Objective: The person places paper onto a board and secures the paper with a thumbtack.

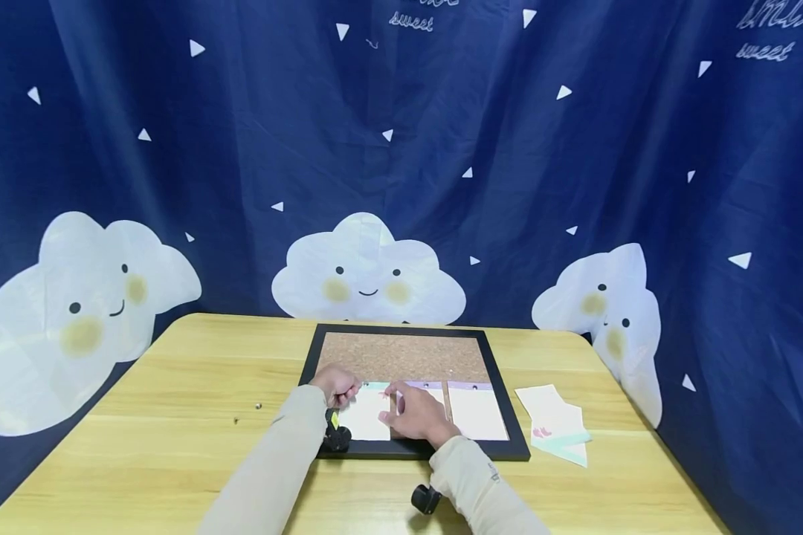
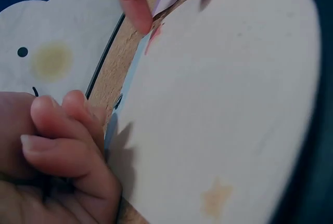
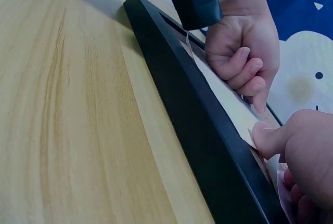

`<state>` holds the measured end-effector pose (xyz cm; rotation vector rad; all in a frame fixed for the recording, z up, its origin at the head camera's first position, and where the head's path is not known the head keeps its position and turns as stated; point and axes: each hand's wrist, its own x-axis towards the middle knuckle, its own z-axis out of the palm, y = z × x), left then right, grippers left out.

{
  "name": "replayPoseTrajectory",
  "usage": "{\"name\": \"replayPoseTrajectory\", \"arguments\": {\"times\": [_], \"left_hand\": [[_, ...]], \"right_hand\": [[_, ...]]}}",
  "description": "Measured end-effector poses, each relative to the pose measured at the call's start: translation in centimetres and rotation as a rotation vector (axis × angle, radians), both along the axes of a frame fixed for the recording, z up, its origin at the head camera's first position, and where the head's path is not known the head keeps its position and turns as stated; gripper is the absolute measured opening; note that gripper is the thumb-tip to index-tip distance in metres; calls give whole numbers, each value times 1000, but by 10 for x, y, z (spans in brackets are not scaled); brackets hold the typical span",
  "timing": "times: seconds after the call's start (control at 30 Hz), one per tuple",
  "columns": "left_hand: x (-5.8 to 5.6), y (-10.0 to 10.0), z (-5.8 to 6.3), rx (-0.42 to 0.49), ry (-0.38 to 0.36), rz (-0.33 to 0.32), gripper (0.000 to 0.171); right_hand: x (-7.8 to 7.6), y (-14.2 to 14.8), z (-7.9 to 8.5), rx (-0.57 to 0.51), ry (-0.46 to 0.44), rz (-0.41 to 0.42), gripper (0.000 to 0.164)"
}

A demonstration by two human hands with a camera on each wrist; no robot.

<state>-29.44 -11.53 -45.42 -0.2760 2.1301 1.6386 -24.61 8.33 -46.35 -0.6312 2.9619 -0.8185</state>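
Note:
A black-framed corkboard [image 1: 408, 357] lies on the table with three white sheets side by side on its lower half. My left hand [image 1: 337, 383], fingers curled, is at the upper left of the leftmost sheet [image 1: 366, 420]; no object shows in its grasp. A dark pin [image 2: 118, 102] sits in that sheet's blue-green top strip, close to the left fingers. With thumb and index finger spread apart, my right hand [image 1: 418, 412] touches the sheet's upper right corner and right edge. The right thumb [image 3: 268, 138] rests on the paper's edge, and part of the middle sheet [image 1: 435, 392] is hidden beneath this hand.
The right sheet [image 1: 478, 416] has a purple top strip with a pin [image 1: 475, 386]. Loose printed sheets [image 1: 554, 420] overlap on the table right of the board. Two small pins [image 1: 258, 406] lie to its left. A blue curtain [image 1: 375, 163] hangs behind the table [image 1: 194, 386].

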Motion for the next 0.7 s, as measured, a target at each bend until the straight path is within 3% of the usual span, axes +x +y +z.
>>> {"name": "replayPoseTrajectory", "arguments": {"times": [0.27, 0.7], "left_hand": [[9, 0, 8, 21, 25, 30, 31], [24, -6, 12, -41, 104, -54, 29]], "right_hand": [[-1, 0, 3, 2, -17, 0, 38], [-1, -1, -1, 22, -36, -11, 38]]}}
